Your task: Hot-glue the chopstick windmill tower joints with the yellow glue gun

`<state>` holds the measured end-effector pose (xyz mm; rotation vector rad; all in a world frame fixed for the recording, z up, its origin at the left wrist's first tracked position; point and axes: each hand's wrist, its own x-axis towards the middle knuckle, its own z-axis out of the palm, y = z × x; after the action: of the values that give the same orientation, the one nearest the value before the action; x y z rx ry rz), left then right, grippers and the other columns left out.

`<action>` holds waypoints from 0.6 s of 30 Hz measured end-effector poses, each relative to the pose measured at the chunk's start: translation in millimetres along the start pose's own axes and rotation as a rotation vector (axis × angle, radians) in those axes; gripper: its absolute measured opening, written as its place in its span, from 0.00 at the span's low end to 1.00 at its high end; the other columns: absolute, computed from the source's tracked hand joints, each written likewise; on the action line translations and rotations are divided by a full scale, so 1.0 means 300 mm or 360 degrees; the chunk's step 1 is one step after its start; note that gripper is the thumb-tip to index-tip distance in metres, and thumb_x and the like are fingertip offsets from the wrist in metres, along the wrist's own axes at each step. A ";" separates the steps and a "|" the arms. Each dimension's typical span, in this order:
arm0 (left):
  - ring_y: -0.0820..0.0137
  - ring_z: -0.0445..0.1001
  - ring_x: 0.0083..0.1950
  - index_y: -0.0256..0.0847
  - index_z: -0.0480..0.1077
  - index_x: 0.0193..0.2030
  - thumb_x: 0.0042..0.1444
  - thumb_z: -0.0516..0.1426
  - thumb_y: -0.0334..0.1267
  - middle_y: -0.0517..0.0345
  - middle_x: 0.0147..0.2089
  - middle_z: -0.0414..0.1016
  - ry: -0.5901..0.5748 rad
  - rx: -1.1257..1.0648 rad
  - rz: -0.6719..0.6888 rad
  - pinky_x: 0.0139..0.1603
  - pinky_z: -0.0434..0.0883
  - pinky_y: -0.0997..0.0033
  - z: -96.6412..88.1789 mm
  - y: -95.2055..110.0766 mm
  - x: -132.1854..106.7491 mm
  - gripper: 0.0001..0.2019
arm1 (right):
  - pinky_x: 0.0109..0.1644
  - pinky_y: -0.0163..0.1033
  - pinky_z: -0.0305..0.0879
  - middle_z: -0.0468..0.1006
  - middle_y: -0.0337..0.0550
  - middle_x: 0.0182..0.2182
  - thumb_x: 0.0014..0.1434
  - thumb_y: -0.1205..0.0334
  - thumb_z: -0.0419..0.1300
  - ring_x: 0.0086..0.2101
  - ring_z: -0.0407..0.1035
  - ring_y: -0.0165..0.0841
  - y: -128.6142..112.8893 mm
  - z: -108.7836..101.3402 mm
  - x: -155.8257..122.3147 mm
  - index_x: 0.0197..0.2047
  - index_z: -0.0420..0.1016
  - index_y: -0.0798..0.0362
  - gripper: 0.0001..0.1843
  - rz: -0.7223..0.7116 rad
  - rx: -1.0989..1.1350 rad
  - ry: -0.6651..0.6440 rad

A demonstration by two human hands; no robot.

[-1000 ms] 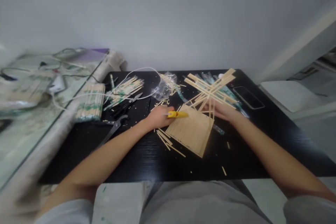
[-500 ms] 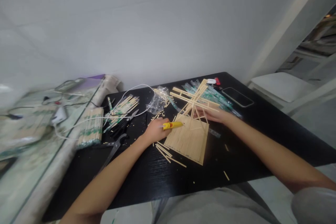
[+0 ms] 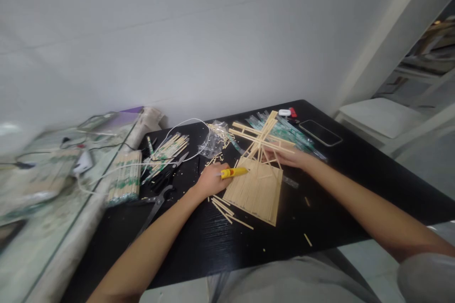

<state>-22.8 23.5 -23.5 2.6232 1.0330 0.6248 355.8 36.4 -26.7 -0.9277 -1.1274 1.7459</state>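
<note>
My left hand (image 3: 212,179) is closed round a yellow hot glue gun (image 3: 233,172), whose tip points right, just over a flat base of bamboo sticks (image 3: 253,192). A translucent stick shows at its rear end. On the base stands a windmill-like frame of sticks, with crossed blades (image 3: 261,137) on slanting legs. My right hand (image 3: 288,155) reaches behind the frame from the right and grips it near the legs; its fingertips are partly hidden by the sticks. Several loose sticks (image 3: 223,208) lie at the base's left edge.
On the black table (image 3: 199,246) are pliers (image 3: 156,203), scissors (image 3: 174,166), packed stick bundles (image 3: 124,177), loose wrapped sticks (image 3: 174,144), plastic wrappers (image 3: 291,132) and a phone (image 3: 320,132). A white cable (image 3: 188,120) loops across the back. A white stool (image 3: 378,116) stands right.
The view has shifted slightly. Both hands, the glue gun and the stick frame keep nearly the same places relative to one another.
</note>
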 end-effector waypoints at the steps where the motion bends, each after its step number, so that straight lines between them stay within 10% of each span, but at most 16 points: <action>1: 0.64 0.81 0.38 0.45 0.76 0.38 0.70 0.68 0.38 0.58 0.33 0.79 -0.0003 -0.0001 0.0000 0.40 0.69 0.68 0.000 0.001 0.000 0.08 | 0.60 0.48 0.87 0.86 0.42 0.33 0.68 0.53 0.87 0.40 0.85 0.39 -0.001 0.000 -0.001 0.41 0.85 0.51 0.18 0.0003 -0.0006 -0.0003; 11: 0.64 0.81 0.38 0.46 0.77 0.39 0.69 0.68 0.40 0.58 0.34 0.79 -0.0025 0.0036 -0.0044 0.39 0.70 0.68 -0.001 -0.001 0.001 0.07 | 0.64 0.52 0.87 0.82 0.40 0.30 0.64 0.45 0.90 0.36 0.82 0.36 -0.009 0.009 -0.002 0.35 0.80 0.51 0.27 -0.0006 -0.0050 -0.0039; 18: 0.63 0.81 0.38 0.46 0.77 0.39 0.70 0.67 0.40 0.58 0.33 0.80 -0.0022 0.0034 -0.0027 0.40 0.69 0.67 0.003 -0.007 0.000 0.07 | 0.65 0.53 0.87 0.88 0.45 0.36 0.74 0.51 0.84 0.41 0.86 0.40 0.001 -0.014 -0.001 0.47 0.90 0.51 0.14 -0.0048 -0.0090 -0.0094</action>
<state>-23.6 24.9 -25.0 2.6303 1.0624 0.5938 359.5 37.3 -28.3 -0.8932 -1.2285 1.7351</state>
